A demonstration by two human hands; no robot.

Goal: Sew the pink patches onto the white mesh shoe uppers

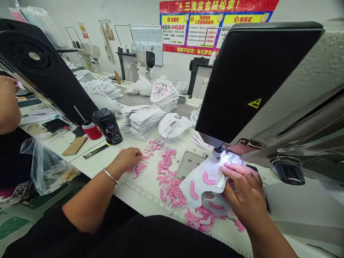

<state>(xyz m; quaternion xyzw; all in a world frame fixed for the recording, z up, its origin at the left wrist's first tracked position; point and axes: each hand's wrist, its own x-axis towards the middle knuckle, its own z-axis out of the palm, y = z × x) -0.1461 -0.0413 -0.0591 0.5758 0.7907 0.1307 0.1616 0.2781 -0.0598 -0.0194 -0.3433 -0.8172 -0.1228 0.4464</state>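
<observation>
My right hand (242,195) presses a white mesh shoe-upper piece (200,182) with pink curved patches flat under the sewing machine's lit needle area (223,156); its fingers are closed on the piece's edge. My left hand (129,157), with a bracelet at the wrist, rests curled on the table among small pink cut pieces (139,166), fingertips touching them. More pink pieces (172,186) lie in rows between my hands and in a heap (201,216) at the table's front edge.
The big sewing machine head (255,79) fills the right. Stacks of white upper pieces (143,122) stand behind, beside a black tumbler (109,125) and a red cup (91,130). Another person's arm (8,107) and a plastic bag (45,165) are at left.
</observation>
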